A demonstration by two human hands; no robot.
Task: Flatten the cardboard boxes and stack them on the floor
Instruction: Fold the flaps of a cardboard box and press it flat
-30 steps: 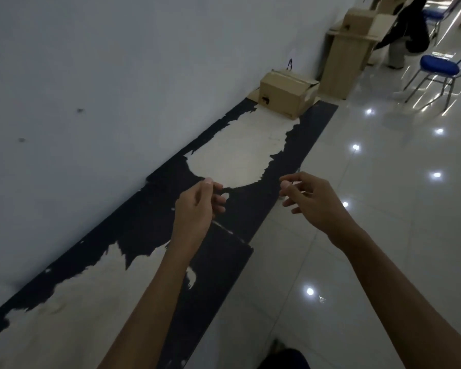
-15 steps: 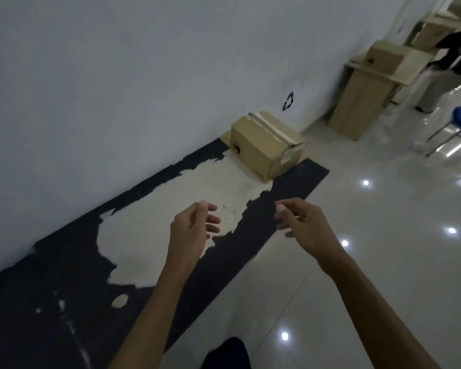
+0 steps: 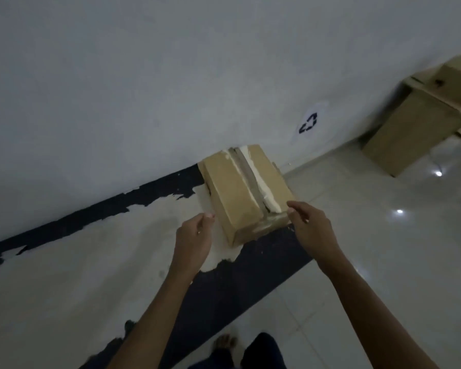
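Note:
A closed cardboard box point(image 3: 240, 193) with a taped, torn top seam stands on the floor against the white wall. It rests partly on a flat piece of cardboard point(image 3: 277, 166). My left hand point(image 3: 194, 238) hovers just left of the box's near corner, fingers loosely curled and holding nothing. My right hand point(image 3: 312, 227) reaches over the box's near right corner, fingers relaxed, with contact unclear.
A worn dark floor strip point(image 3: 240, 286) with pale bare patches runs along the wall. A wooden cabinet point(image 3: 405, 134) with another cardboard box point(image 3: 458, 81) on top stands at the far right. A recycling sign point(image 3: 309, 123) marks the wall. My feet point(image 3: 224, 344) show below.
I have walked up to the box, which now lies right under my hands. Both hands have come forward to its near corners, still holding nothing.

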